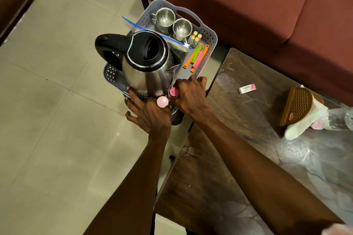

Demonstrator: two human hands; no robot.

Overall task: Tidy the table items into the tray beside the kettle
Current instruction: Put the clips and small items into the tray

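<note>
The 2 bare forearms come in from the bottom of the frame and reach up to the centre. The left hand (150, 114) lies at the near rim of the grey tray (210, 34), its fingers spread against the base of the steel kettle (147, 63); a round pink cap (162, 101) shows just above its knuckles, but I cannot tell if the hand grasps it. The right hand (191, 95) is curled around a small pink-capped bottle (174, 92) at the same rim, just beside the kettle.

Further up in the tray stand 2 steel cups (172, 24), then 4 batteries (195, 37), coloured bag clips (196, 55) and a zip bag (152, 30) partly under the kettle.

On the dark table (238, 139) at the right of the frame, a small white eraser (247, 88) lies alone. Near the right edge sits a brown woven holder with white tissue (299, 112), touching a clear plastic bag (340, 118).
</note>
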